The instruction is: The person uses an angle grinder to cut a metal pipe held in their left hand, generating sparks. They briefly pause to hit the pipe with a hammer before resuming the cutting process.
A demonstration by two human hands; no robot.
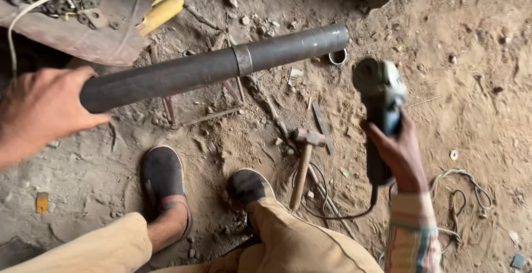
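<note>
Tan trouser knees (299, 248), bottom edge, cut off. Two dark shoes (163, 176) on dirt. Wooden-handled hammer (303, 165), centre. Right hand (400, 154), centre right, fingers wrapped around angle grinder (381, 98); its disc hidden, cord (338, 213) trailing low. Left hand (41, 109), left edge, blurred, fingers closed around near end of dark steel pipe (216, 68), which slants toward upper centre. Yellow handle (160, 11), upper left.

The person wears tan trousers (299, 245), black slip-on shoes (163, 176), and a striped pastel sleeve (413, 234).
</note>
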